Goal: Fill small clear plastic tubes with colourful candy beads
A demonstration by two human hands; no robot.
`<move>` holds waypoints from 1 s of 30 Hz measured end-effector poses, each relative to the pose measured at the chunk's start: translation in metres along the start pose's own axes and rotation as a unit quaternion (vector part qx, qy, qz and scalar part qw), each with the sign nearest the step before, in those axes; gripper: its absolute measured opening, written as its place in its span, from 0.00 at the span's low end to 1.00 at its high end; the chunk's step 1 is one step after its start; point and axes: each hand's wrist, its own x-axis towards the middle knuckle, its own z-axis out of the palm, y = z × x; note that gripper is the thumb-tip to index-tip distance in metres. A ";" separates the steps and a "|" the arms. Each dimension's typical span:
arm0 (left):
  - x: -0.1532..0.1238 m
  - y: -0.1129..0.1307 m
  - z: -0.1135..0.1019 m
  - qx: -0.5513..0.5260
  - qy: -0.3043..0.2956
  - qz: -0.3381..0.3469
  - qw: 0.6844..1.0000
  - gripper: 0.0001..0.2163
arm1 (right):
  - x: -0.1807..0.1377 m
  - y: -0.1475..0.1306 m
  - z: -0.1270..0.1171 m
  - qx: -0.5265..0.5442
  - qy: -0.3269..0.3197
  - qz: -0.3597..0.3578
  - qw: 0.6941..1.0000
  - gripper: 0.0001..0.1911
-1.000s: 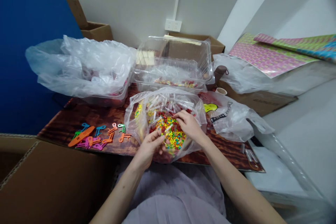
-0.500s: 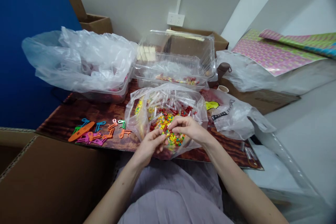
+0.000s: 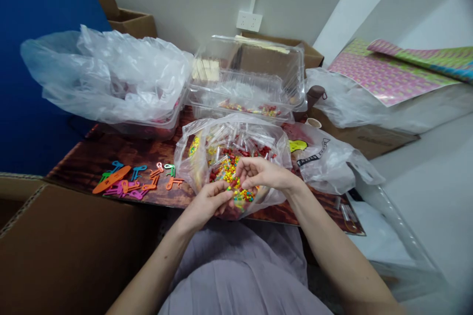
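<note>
Both my hands meet over an open clear plastic bag (image 3: pixel 186 150) at the table's front edge. Inside lie many small coloured candy beads (image 3: pixel 231 163), red pieces and clear tubes (image 3: pixel 236 133). My left hand (image 3: pixel 209 202) is closed, thumb and finger pinching what looks like a small red piece (image 3: pixel 234 183) above the beads. My right hand (image 3: pixel 264 173) is just to its right, fingers curled in toward the left fingertips. Whatever the right fingers hold is too small or hidden to make out.
Left of the bag lie colourful plastic clips (image 3: pixel 138 184). Behind stand a clear lidded box (image 3: pixel 247 78) and a bag-covered tub (image 3: pixel 125 83). A printed plastic bag (image 3: pixel 328 162) and a few loose tubes (image 3: pixel 347 214) lie right. A cardboard box (image 3: pixel 74 246) stands at front left.
My right fingers have loosened and spread slightly from their tight pinch. My left hand keeps its pinch in nearly the same place. The view has shifted a little.
</note>
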 end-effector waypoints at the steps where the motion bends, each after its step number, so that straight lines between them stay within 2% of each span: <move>1: 0.000 0.000 0.000 0.004 -0.003 0.000 1.000 0.17 | 0.000 -0.001 0.000 -0.012 -0.002 0.003 1.000 0.15; 6: 0.001 -0.003 0.009 -0.009 0.036 0.006 0.999 0.15 | -0.002 -0.005 -0.001 -0.021 -0.022 0.025 0.999 0.16; 9: 0.003 -0.009 0.012 0.010 0.033 0.011 0.999 0.14 | -0.004 -0.007 0.000 -0.037 -0.016 0.027 0.999 0.15; 13: 0.004 -0.015 0.011 0.059 0.067 0.050 0.995 0.11 | -0.005 -0.010 0.007 -0.079 0.036 0.013 0.996 0.13; 15: 0.004 -0.015 0.008 0.069 0.086 0.067 0.992 0.11 | -0.005 -0.009 0.012 -0.044 0.065 -0.010 0.997 0.13; 19: 0.004 -0.008 0.007 0.008 0.082 0.067 0.994 0.13 | -0.005 0.004 0.022 0.066 0.136 -0.048 0.987 0.12; 24: 0.005 -0.002 0.013 -0.048 0.070 0.046 0.995 0.15 | -0.009 0.021 0.033 0.096 0.225 -0.087 0.966 0.13; 30: 0.003 -0.007 0.020 -0.046 0.062 0.028 0.997 0.15 | -0.016 0.022 0.034 0.054 0.219 -0.092 0.970 0.11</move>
